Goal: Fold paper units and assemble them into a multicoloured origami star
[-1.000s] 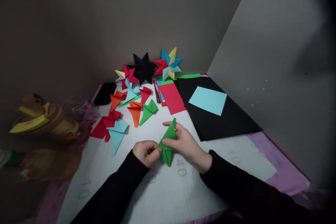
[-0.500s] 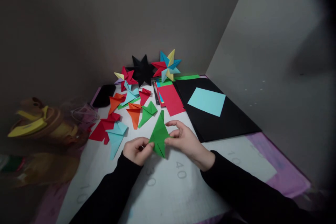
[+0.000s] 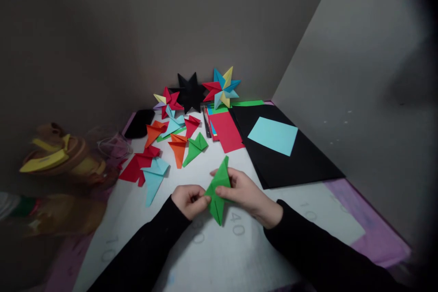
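Left hand point(image 3: 190, 201) pinches the green paper point(image 3: 219, 177) at its left corner, right hand point(image 3: 244, 192) its right — crease evenly, edges aligned.

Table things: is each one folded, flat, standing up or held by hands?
Held green paper, folded, in the left hand and right hand
Loose green piece, folded, lying down
Front orange piece, folded, lying down
Front light blue piece, folded, lying down
Light blue sheet, flat on black sheets
Red sheet, lying flat
Black star, folded, upright
Multicoloured star, folded, upright
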Available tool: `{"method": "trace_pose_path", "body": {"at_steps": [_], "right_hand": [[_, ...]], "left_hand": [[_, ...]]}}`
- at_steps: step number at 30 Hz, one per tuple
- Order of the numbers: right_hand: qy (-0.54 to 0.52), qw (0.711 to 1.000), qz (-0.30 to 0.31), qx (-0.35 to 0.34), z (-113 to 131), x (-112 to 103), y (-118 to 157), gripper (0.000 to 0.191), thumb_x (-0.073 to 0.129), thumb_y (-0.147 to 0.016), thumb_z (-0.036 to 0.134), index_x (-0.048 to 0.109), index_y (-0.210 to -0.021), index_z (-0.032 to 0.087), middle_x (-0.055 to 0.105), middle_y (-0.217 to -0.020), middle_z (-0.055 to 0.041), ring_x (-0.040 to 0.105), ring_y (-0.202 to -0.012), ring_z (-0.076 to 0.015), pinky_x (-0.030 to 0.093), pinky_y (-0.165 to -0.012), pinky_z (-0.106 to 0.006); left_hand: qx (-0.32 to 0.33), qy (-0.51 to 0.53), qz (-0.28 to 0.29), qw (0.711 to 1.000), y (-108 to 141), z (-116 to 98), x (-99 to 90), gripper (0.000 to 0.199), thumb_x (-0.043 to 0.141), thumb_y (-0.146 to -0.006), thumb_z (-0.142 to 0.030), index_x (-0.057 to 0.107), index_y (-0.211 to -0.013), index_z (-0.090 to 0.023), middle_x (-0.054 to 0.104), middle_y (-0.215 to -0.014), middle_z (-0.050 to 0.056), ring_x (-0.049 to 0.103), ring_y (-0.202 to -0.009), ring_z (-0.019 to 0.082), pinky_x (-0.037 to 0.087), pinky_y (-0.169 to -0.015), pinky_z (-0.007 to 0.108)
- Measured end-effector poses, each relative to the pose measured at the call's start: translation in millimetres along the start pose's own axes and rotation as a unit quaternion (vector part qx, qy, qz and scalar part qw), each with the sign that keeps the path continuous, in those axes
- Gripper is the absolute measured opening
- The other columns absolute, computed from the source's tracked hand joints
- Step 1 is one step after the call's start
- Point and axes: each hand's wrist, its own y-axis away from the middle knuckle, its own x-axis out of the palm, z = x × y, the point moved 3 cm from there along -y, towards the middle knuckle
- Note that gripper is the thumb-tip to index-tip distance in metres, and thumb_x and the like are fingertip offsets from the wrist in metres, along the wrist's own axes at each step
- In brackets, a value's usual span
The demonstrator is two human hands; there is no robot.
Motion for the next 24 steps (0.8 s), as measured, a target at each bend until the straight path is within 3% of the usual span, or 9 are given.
{"method": "trace_pose_path", "body": {"at_steps": [2, 4, 8, 12, 18, 24], "right_hand": [[0.021, 0.999, 0.008, 0.040, -2.2, 5.2, 3.4, 0.019, 0.072, -0.066, 0.026, 0.065, -0.077, 0.012, 0.063, -0.069, -0.0014, 0.056, -0.062, -0.0132, 0.043, -0.057, -0.025], [0.014, 0.998, 0.001, 0.055, -3.2, 5.7, 4.5, 0.017, 0.071, -0.067, 0.027, 0.064, -0.066, 0.011, 0.062, -0.063, -0.0012, 0.053, -0.056, -0.0119, 0.041, -0.053, -0.024], [-0.067, 0.995, -0.057, 0.047, -5.7, -1.6, 1.7, 0.020, 0.073, -0.065, 0.029, 0.067, -0.072, 0.012, 0.067, -0.071, -0.0043, 0.059, -0.062, -0.0152, 0.047, -0.060, -0.028], [-0.118, 0.990, -0.069, 0.032, -7.2, -4.1, 0.0, 0.026, 0.075, -0.063, 0.029, 0.069, -0.081, 0.012, 0.070, -0.078, -0.0068, 0.064, -0.072, -0.0197, 0.051, -0.072, -0.034], [-0.101, 0.992, -0.070, 0.012, -5.2, -1.8, 1.6, 0.023, 0.074, -0.066, 0.030, 0.069, -0.080, 0.012, 0.070, -0.080, -0.0071, 0.063, -0.074, -0.0197, 0.051, -0.073, -0.034], [-0.115, 0.991, -0.064, 0.033, -6.8, 1.2, 3.5, 0.020, 0.075, -0.065, 0.027, 0.069, -0.076, 0.012, 0.069, -0.075, -0.0049, 0.061, -0.065, -0.0155, 0.049, -0.066, -0.030]], "left_hand": [[0.015, -0.015, 0.023, 1.000, 2.4, -3.0, 5.1, 0.026, 0.057, -0.071, -0.033, 0.059, -0.052, -0.015, 0.041, -0.042, -0.005, 0.031, -0.041, 0.006, 0.023, -0.039, 0.018], [0.022, -0.020, 0.015, 0.999, 3.5, -5.8, 4.9, 0.023, 0.059, -0.071, -0.032, 0.063, -0.057, -0.014, 0.046, -0.044, -0.004, 0.033, -0.041, 0.006, 0.025, -0.039, 0.017], [0.053, -0.027, -0.057, 0.997, 3.4, -10.7, -3.9, 0.014, 0.064, -0.070, -0.028, 0.071, -0.073, -0.016, 0.065, -0.059, 0.001, 0.044, -0.043, 0.007, 0.033, -0.041, 0.018], [0.107, -0.062, -0.109, 0.986, 4.9, -14.9, -7.7, 0.013, 0.063, -0.072, -0.027, 0.073, -0.075, -0.018, 0.072, -0.068, 0.004, 0.055, -0.048, 0.010, 0.041, -0.047, 0.020], [0.143, -0.125, -0.127, 0.974, 8.7, -20.6, -5.3, 0.015, 0.058, -0.078, -0.026, 0.071, -0.076, -0.017, 0.072, -0.069, 0.004, 0.058, -0.051, 0.012, 0.042, -0.048, 0.021], [0.179, -0.125, -0.102, 0.971, 8.2, -23.0, -5.4, 0.017, 0.052, -0.077, -0.018, 0.065, -0.067, -0.016, 0.066, -0.062, 0.003, 0.052, -0.050, 0.010, 0.038, -0.048, 0.019]]}}
